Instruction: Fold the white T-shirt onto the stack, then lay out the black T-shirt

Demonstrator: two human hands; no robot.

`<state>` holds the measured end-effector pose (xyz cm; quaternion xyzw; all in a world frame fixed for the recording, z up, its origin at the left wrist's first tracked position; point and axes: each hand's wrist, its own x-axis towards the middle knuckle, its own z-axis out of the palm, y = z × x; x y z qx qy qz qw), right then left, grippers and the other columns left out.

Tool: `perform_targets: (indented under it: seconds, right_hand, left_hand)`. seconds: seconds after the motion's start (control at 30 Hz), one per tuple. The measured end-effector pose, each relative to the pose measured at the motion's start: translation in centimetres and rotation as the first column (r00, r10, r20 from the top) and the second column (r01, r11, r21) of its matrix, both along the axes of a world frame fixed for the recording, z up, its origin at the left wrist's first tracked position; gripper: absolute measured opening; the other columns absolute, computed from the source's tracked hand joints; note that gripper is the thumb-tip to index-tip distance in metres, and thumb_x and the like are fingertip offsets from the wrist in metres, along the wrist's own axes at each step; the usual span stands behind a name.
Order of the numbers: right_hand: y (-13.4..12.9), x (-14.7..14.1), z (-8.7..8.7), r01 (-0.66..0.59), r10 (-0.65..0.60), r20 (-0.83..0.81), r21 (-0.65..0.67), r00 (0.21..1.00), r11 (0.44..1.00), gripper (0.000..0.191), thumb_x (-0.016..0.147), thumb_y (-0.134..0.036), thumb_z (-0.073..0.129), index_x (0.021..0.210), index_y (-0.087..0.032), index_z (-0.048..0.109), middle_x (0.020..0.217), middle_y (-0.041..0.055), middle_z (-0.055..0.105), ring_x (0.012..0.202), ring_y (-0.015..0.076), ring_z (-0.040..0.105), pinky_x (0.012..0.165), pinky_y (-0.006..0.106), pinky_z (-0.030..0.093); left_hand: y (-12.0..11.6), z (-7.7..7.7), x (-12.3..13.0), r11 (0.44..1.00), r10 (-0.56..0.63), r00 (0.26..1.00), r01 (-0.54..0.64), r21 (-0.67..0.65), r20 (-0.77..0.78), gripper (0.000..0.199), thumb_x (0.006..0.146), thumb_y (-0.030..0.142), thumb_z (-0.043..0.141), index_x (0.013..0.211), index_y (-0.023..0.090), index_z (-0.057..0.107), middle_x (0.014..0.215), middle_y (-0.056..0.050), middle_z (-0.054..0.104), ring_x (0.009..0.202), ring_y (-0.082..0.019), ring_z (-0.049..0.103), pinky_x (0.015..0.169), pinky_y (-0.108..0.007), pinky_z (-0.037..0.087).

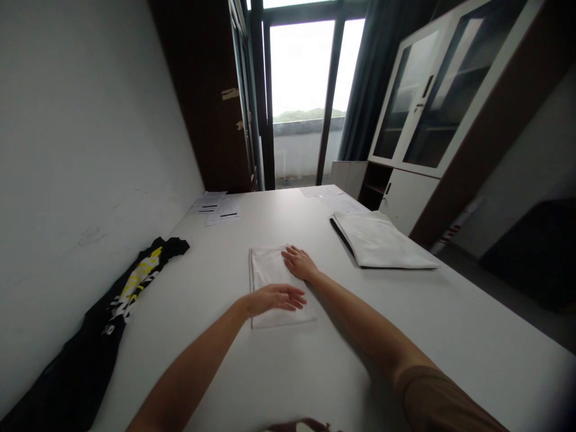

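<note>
A folded white cloth (270, 268) lies flat on the white table (288, 222) in front of me. My right hand (299, 263) rests on its far right part, fingers stretched out and pointing away to the left. Nearer to me, my left hand (275, 299) is over the lower half of the cloth, palm down, with its fingers extended to the right. Whether the left palm presses on the cloth or hovers just above it, I cannot tell. Neither hand grips anything.
A larger folded white cloth (382, 240) with a dark layer beneath lies at the right. On the left is a black garment (103, 324) with yellow and white print. Printed papers (220, 210) lie at the far left end. A glass-door cabinet (418, 114) stands beyond the right edge.
</note>
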<state>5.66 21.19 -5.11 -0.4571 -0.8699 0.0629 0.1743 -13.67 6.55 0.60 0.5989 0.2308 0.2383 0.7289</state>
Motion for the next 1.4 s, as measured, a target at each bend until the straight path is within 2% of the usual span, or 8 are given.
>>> perform_targets:
  seconds: [0.13, 0.27, 0.4, 0.63, 0.77, 0.87, 1.1, 1.4]
  right_hand:
    - [-0.3, 0.1, 0.1, 0.006, -0.006, -0.008, 0.030, 1.000, 1.000, 0.042, 0.104, -0.038, 0.041, 0.143, -0.030, 0.056, 0.158, 0.0052, 0.043, 0.148, 0.0264, 0.035, 0.119, 0.049, 0.032]
    - [-0.3, 0.2, 0.3, -0.003, 0.003, -0.003, 0.031, 1.000, 1.000, 0.040, 0.104, -0.037, 0.042, 0.140, -0.029, 0.057, 0.156, 0.0062, 0.046, 0.147, 0.0259, 0.036, 0.118, 0.048, 0.033]
    - [-0.3, 0.1, 0.3, -0.011, 0.011, -0.011, 0.033, 1.000, 0.999, 0.042, 0.104, -0.040, 0.042, 0.141, -0.028, 0.056, 0.157, 0.0076, 0.045, 0.148, 0.0267, 0.035, 0.118, 0.049, 0.032]
    - [-0.4, 0.0, 0.0, -0.079, 0.079, 0.015, -0.004, 0.997, 0.997, 0.056, 0.102, -0.055, 0.043, 0.151, -0.028, 0.049, 0.162, 0.0087, 0.036, 0.152, 0.0283, 0.027, 0.122, 0.051, 0.023]
    - [-0.2, -0.1, 0.1, 0.024, -0.024, 0.016, -0.025, 1.000, 0.999, 0.053, 0.103, -0.052, 0.040, 0.150, -0.029, 0.049, 0.162, 0.0087, 0.036, 0.152, 0.0286, 0.027, 0.121, 0.053, 0.023]
    - [-0.3, -0.1, 0.1, 0.009, -0.009, 0.018, -0.011, 1.000, 1.000, 0.053, 0.104, -0.051, 0.041, 0.151, -0.027, 0.049, 0.163, 0.0096, 0.035, 0.152, 0.0283, 0.025, 0.121, 0.053, 0.023]
    - [-0.4, 0.0, -0.1, -0.090, 0.090, 0.002, 0.009, 0.996, 0.996, 0.052, 0.104, -0.052, 0.042, 0.149, -0.028, 0.051, 0.160, 0.0078, 0.040, 0.151, 0.0275, 0.030, 0.122, 0.052, 0.022]
    - [-0.9, -0.2, 0.3, -0.269, 0.270, -0.036, 0.017, 0.962, 0.963, 0.057, 0.100, -0.056, 0.050, 0.151, -0.031, 0.050, 0.160, 0.0069, 0.040, 0.150, 0.0272, 0.032, 0.123, 0.050, 0.020]
  left_hand:
    - [1.9, -2.1, -1.6, 0.718, 0.612, 0.761, -0.421, 0.553, -0.215, 0.034, 0.096, 0.038, 0.055, 0.119, 0.018, 0.070, 0.124, -0.013, 0.069, 0.120, -0.026, 0.061, 0.111, -0.046, 0.042]
    - [2.6, -4.1, -3.4, 0.431, 0.791, 0.506, -0.063, 0.900, -0.344, 0.039, 0.096, 0.032, 0.055, 0.134, 0.025, 0.063, 0.149, -0.008, 0.054, 0.143, -0.028, 0.040, 0.123, -0.051, 0.024]
    - [2.9, -5.3, -4.4, 0.431, 0.838, 0.304, 0.141, 0.892, -0.453, 0.052, 0.102, 0.045, 0.047, 0.152, 0.031, 0.045, 0.164, -0.005, 0.035, 0.153, -0.032, 0.022, 0.122, -0.058, 0.019]
    - [3.6, -5.5, -5.3, 0.467, 0.881, 0.022, 0.121, 0.876, -0.473, 0.061, 0.103, 0.053, 0.038, 0.155, 0.021, 0.042, 0.164, -0.013, 0.032, 0.153, -0.036, 0.020, 0.122, -0.060, 0.018]
    - [3.0, -4.7, -4.4, 0.355, 0.914, 0.127, 0.203, 0.912, -0.384, 0.064, 0.102, 0.049, 0.041, 0.159, 0.021, 0.033, 0.169, -0.011, 0.018, 0.156, -0.031, 0.011, 0.125, -0.055, 0.013]
    - [2.8, -4.8, -3.7, 0.382, 0.853, 0.267, 0.267, 0.885, -0.448, 0.063, 0.103, 0.051, 0.037, 0.160, 0.024, 0.030, 0.169, -0.008, 0.020, 0.156, -0.028, 0.016, 0.124, -0.052, 0.019]
    - [3.7, -6.0, -5.1, 0.496, 0.860, 0.046, 0.158, 0.854, -0.508, 0.065, 0.104, 0.055, 0.031, 0.157, 0.018, 0.036, 0.166, -0.014, 0.029, 0.153, -0.033, 0.025, 0.121, -0.056, 0.022]
    - [3.3, -5.5, -4.6, 0.401, 0.873, 0.208, 0.212, 0.891, -0.442, 0.065, 0.103, 0.050, 0.039, 0.159, 0.018, 0.030, 0.171, -0.011, 0.010, 0.157, -0.028, 0.008, 0.124, -0.052, 0.016]
